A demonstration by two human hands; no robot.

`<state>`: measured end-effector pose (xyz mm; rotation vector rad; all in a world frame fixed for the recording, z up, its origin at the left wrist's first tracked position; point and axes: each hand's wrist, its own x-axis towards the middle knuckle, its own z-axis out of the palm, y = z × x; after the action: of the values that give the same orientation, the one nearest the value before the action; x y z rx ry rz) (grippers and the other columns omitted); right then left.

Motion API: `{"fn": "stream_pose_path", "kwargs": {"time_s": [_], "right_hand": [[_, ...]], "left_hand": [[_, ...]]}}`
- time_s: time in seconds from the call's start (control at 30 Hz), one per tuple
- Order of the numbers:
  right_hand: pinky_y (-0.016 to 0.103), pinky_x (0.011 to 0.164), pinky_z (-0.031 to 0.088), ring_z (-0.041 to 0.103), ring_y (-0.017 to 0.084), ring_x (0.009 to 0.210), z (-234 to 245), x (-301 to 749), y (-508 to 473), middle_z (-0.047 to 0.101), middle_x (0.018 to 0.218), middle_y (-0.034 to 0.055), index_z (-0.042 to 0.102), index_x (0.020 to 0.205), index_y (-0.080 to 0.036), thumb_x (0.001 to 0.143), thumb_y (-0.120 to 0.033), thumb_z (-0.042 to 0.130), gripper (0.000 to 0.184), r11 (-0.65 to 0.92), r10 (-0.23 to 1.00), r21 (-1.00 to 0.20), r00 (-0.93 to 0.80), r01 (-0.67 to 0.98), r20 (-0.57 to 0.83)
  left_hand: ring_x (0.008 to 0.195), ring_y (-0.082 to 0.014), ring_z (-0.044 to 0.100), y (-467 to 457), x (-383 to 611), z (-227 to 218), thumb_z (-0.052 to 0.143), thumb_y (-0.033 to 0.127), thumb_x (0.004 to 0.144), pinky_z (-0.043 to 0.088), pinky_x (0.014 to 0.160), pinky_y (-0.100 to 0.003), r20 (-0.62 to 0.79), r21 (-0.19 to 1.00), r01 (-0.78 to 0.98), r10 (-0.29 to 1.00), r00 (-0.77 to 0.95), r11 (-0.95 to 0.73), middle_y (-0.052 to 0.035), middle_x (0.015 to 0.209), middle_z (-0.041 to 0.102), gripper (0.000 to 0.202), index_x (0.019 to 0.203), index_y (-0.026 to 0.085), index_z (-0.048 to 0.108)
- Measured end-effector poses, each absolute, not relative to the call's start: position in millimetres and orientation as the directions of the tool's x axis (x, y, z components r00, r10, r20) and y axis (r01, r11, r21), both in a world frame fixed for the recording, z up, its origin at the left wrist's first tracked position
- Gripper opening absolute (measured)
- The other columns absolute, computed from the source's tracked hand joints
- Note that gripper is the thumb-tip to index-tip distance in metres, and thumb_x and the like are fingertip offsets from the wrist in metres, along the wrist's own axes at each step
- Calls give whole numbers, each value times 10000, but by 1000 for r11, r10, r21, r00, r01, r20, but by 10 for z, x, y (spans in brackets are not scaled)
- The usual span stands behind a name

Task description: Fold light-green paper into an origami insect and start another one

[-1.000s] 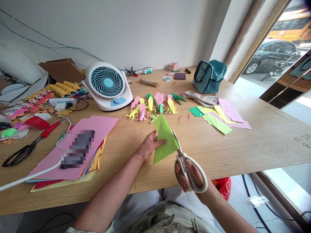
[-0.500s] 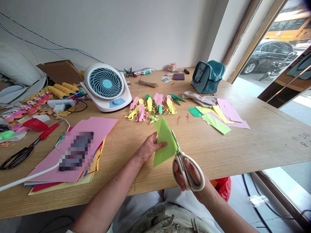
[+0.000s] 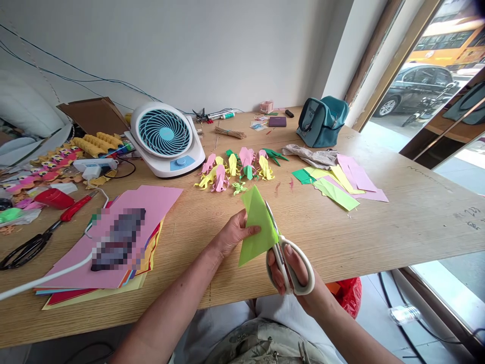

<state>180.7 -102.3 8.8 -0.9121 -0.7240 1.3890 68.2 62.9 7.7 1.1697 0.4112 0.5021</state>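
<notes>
A folded piece of light green paper [image 3: 259, 215] is pinched between the thumb and fingers of my left hand [image 3: 237, 232], held above the table's near edge. My right hand [image 3: 288, 270] grips white-handled scissors [image 3: 303, 263], its fingers through the loops. The scissor blades point up and away, lying along the paper's right edge near its lower right corner. Just beyond the paper, folded paper figures [image 3: 247, 162] in pink, yellow and green stand in a cluster on the wooden table [image 3: 204, 227].
A stack of coloured paper [image 3: 162, 197] lies left, with black-and-red scissors [image 3: 49, 230] beside it. Behind stands a white fan [image 3: 164, 134]. Cut paper pieces [image 3: 337, 192], a grey cloth [image 3: 312, 155] and a teal bag [image 3: 322, 121] are at right. A red plastic bag [image 3: 350, 298] sits below the edge.
The scissors and my right hand have shifted slightly left, closer against the green paper. The paper has tilted a little. My left hand keeps its hold.
</notes>
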Motion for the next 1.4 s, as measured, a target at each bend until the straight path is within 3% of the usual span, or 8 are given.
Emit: {"fn": "stream_pose_path", "kwargs": {"time_s": [0.3, 0.6, 0.83, 1.0, 1.13, 1.2, 1.3, 1.4], "right_hand": [[230, 476, 349, 456, 83, 459, 126, 1762, -984, 514, 555, -14, 610, 872, -161, 968, -568, 394, 470, -19, 991, -842, 104, -538, -89], [234, 485, 331, 455, 86, 468, 166, 1768, -1015, 511, 555, -19, 591, 881, -161, 940, -599, 442, 466, -75, 984, -849, 100, -524, -149], [232, 484, 365, 487, 96, 465, 83, 1803, -1034, 539, 562, -13, 604, 925, -153, 947, -595, 426, 478, -87, 995, -873, 6, -481, -102], [222, 430, 332, 493, 103, 434, 2, 2076, -1327, 533, 540, -2, 599, 864, -135, 912, -625, 465, 510, -200, 960, -934, -252, -296, -125], [227, 439, 340, 449, 93, 439, 66, 2519, -1536, 530, 545, -4, 605, 914, -143, 899, -596, 512, 463, -216, 947, -971, -263, -102, -183], [257, 498, 403, 516, 128, 540, 172, 2705, -1471, 598, 676, 37, 603, 977, -166, 869, -615, 539, 467, -61, 988, -998, -145, -23, -57], [311, 706, 470, 588, 188, 812, 355, 2831, -1161, 648, 1053, 89, 598, 1122, -220, 829, -437, 686, 375, 124, 984, -927, 78, 354, 161], [314, 713, 441, 563, 195, 829, 441, 2795, -797, 632, 1054, 72, 578, 1130, -230, 825, -348, 696, 348, 179, 963, -760, 48, 625, 267]], "left_hand": [[814, -182, 664, 607, 688, 115, 847, 292, 672, 486, 730, -255, -32, 938, -174, 576, 817, 299, -93, 998, 725, 483, 1083, 138, 645], [760, -166, 657, 627, 680, 71, 831, 275, 693, 491, 710, -254, -25, 946, -164, 566, 824, 280, -62, 901, 716, 400, 1018, 147, 636], [733, -140, 649, 648, 659, 86, 830, 257, 691, 495, 708, -239, -45, 937, -169, 588, 808, 304, -31, 878, 709, 396, 1023, 170, 632], [678, -121, 633, 752, 605, 141, 845, 241, 661, 502, 672, -220, -60, 902, -235, 643, 764, 363, 10, 772, 683, 385, 985, 179, 646], [691, -117, 642, 789, 548, 185, 827, 208, 683, 501, 657, -194, -81, 878, -221, 586, 807, 425, -12, 803, 694, 357, 998, 165, 663], [667, -114, 643, 770, 527, 173, 825, 200, 680, 498, 636, -186, -112, 855, -164, 484, 868, 491, -26, 807, 699, 369, 1012, 156, 671], [720, -141, 673, 729, 513, 105, 822, 199, 674, 518, 661, -202, -187, 810, -10, 275, 943, 587, -70, 897, 717, 486, 1127, 143, 657], [795, -158, 690, 719, 514, 28, 833, 190, 646, 529, 692, -207, -269, 764, 158, 86, 959, 626, -104, 1016, 716, 594, 1203, 131, 635]]}}
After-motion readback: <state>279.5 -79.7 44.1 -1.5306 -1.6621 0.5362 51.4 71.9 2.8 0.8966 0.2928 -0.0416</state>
